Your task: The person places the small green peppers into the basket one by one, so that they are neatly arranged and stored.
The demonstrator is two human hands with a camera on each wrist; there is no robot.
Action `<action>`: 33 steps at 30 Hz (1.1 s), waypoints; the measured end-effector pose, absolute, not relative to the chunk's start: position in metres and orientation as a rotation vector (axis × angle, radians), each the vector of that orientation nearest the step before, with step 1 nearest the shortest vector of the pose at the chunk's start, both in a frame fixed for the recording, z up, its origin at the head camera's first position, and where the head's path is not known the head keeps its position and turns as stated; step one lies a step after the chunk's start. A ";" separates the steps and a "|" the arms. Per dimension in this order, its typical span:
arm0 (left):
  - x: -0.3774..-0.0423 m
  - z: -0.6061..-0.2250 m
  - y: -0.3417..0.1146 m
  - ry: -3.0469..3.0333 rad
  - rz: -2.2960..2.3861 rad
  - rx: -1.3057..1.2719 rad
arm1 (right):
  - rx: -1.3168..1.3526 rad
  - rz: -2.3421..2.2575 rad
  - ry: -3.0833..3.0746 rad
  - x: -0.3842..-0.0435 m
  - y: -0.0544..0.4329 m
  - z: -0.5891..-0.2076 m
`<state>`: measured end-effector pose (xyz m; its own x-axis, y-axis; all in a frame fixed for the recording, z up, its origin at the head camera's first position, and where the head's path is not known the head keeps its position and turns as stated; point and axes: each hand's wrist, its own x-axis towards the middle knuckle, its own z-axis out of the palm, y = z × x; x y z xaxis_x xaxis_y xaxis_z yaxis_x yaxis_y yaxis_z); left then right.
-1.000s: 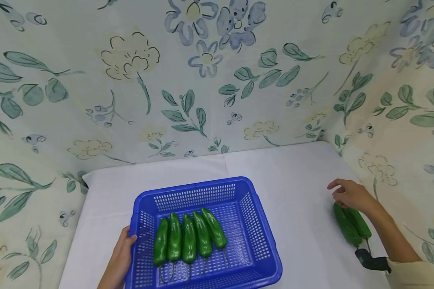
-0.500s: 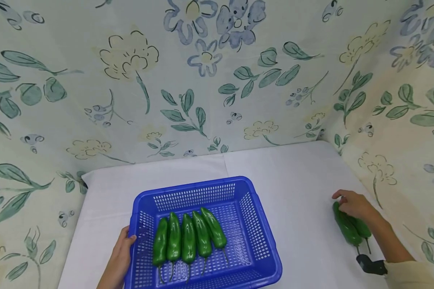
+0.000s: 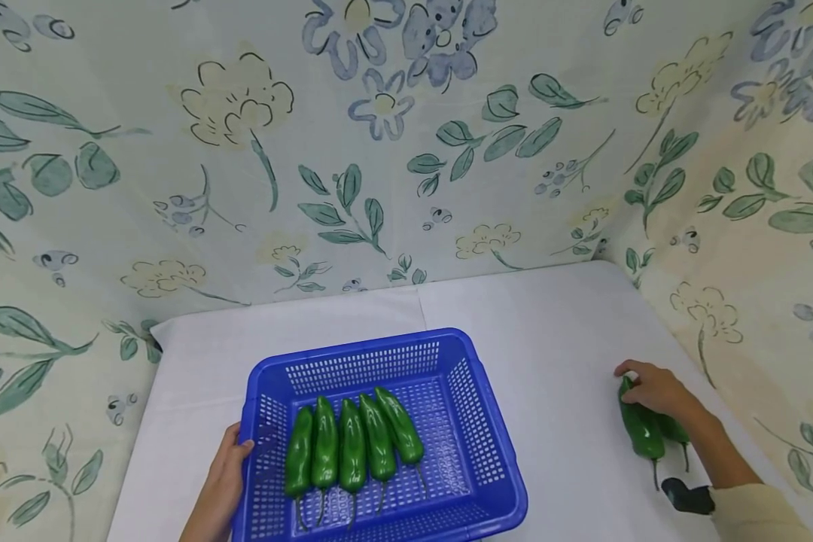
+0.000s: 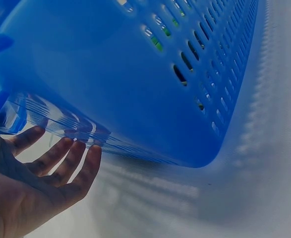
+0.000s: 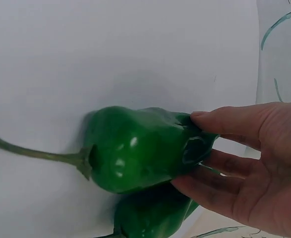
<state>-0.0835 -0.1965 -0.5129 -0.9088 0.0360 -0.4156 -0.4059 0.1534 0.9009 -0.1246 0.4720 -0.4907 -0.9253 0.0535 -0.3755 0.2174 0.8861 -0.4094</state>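
Toward the table's right side, my right hand (image 3: 659, 390) pinches the narrow tip of a long green pepper (image 5: 130, 148) between thumb and fingers. Its stem points away from the hand. A second green pepper (image 3: 673, 429) lies right beside it, partly hidden by the hand and the first pepper. My left hand (image 3: 218, 478) holds the left side of a blue plastic basket (image 3: 359, 350), thumb at the rim. In the left wrist view its fingers (image 4: 86, 168) reach the basket's outer wall. Several green peppers (image 3: 354, 452) lie side by side inside, stems toward the near side.
A white cloth (image 3: 542, 324) covers the table. Floral fabric (image 3: 373, 188) hangs behind it and along both sides. A dark band or strap piece (image 3: 687, 497) sits at my right wrist, by the cream sleeve (image 3: 759, 512).
My right hand has come down onto the peppers and taken hold of the left one by its tip, shifting it slightly left. The left hand and basket stay nearly the same.
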 end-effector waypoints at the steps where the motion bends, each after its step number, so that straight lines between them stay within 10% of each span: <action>1: -0.084 -0.513 -0.197 2.095 1.814 -0.358 | 0.212 -0.642 2.693 -0.125 0.472 -0.491; 33: -0.083 -0.511 -0.195 2.092 1.821 -0.370 | 0.099 -0.626 2.773 -0.154 0.427 -0.458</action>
